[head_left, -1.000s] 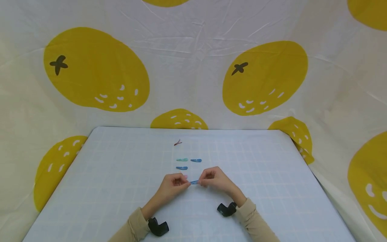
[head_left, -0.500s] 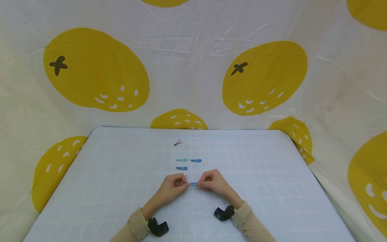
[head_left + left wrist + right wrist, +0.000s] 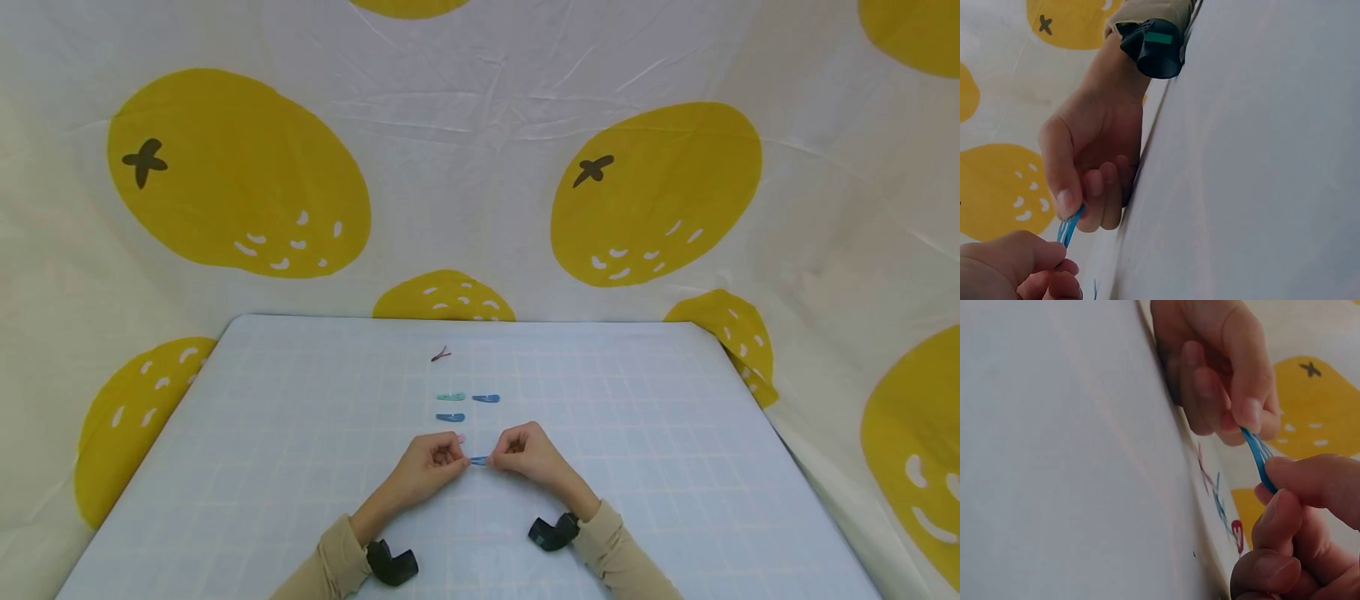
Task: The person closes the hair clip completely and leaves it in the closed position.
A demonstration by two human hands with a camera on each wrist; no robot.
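Both hands pinch one blue snap hair clip (image 3: 478,461) between them. My left hand (image 3: 431,463) has thumb and finger on one end, and my right hand (image 3: 534,455) on the other. Up close in the right wrist view, the clip (image 3: 1256,455) shows its thin strips slightly apart. Beyond the hands lie a blue hair clip (image 3: 451,417), a second blue one (image 3: 486,398) and a mint-green clip (image 3: 452,397). A pink clip (image 3: 461,438) is mostly hidden behind the left hand. Farther back lies a dark red clip (image 3: 441,355) with its two parts spread.
A pale checked cloth covers the table (image 3: 637,400), whose back edge meets a hanging curtain (image 3: 465,192) with yellow fruit prints. Black camera mounts sit on both wrists, the left one (image 3: 392,564) and the right one (image 3: 554,531), close above the table.
My right hand has shifted slightly left and toward the body, and the held clip has come a little nearer with it. The left hand has hardly moved. The lying clips have stayed put.
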